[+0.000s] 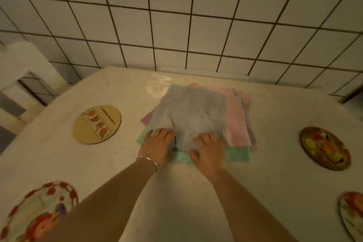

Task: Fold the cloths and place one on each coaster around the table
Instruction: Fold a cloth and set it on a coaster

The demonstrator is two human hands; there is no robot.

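Observation:
A stack of several cloths lies at the middle of the pale table [275, 116]: a grey cloth [194, 112] on top, a pink one [235, 122] under it, a green one [237, 154] at the bottom. My left hand [159, 141] grips the grey cloth's near left edge, which bunches up there. My right hand [208, 149] holds its near edge just to the right. Round coasters lie around: a tan one [97, 124] at the left, a dark one [325, 148] at the right, a red-patterned one [39, 212] near left, another [352, 214] near right.
A white tiled wall [176, 15] rises right behind the table's far edge. A pale chair back [25, 61] stands at the far left beside the table.

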